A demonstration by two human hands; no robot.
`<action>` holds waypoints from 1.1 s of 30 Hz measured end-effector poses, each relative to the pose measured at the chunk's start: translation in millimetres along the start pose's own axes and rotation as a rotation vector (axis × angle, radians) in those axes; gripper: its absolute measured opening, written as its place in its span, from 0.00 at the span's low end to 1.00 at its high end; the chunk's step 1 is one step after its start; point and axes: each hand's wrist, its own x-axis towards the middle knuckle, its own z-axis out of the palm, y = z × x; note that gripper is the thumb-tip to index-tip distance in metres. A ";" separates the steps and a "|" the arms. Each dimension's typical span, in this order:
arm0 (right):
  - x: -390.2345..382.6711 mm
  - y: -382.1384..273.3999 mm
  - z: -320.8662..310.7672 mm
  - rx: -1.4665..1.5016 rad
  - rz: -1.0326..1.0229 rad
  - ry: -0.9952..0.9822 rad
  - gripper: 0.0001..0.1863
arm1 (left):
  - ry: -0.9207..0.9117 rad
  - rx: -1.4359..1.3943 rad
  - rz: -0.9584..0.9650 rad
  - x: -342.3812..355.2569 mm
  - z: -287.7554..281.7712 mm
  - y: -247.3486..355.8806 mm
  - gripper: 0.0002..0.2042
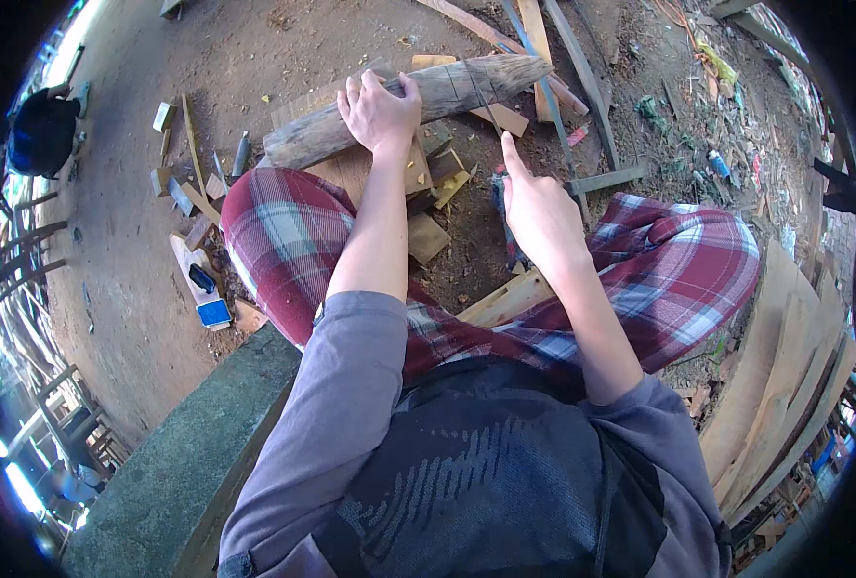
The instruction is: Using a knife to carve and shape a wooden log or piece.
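Observation:
A weathered length of log (447,89) lies slantwise across other wood in front of my knees, its right end tapered. My left hand (381,114) presses down on its top, fingers curled over the far side. A thin dark saw blade (487,108) crosses the log to the right of that hand. My right hand (543,217) closes around the saw's near end, index finger stretched along the blade; the handle is mostly hidden by the hand. Dark cut lines show on the log beside the blade.
Wood offcuts (428,238) lie under and beside the log. Long boards and a wooden crosspiece (606,180) lie at the far right. Curved planks (770,385) stand by my right knee. A blue-topped object (214,313) rests at left, near a green-grey slab (182,462).

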 end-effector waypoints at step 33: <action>105.8 4.2 22.2 0.068 -0.029 0.139 0.32 | 0.021 0.078 0.058 -1.9 4.0 6.3 0.20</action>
